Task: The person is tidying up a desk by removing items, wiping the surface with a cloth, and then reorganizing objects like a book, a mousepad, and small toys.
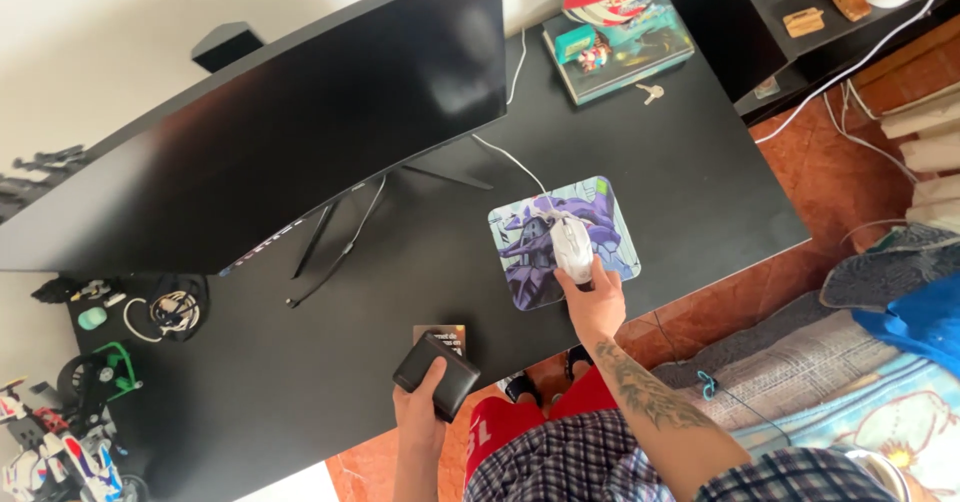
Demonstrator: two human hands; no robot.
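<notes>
While your right hand [595, 297] rests at the near end of the white mouse [572, 246], its grip closed loosely on the mouse's rear, that mouse lies on the purple patterned mouse pad [520, 242] toward the right side of the black worktop [690, 172]. Your left hand [418, 410] has its grip clamped on a black wallet [436, 374] at the worktop's near edge, with a dark card [441, 336] lying just behind it. Behind both stands a dark monitor [270, 122], and a teal box [620, 47] sits at the far edge.
</notes>
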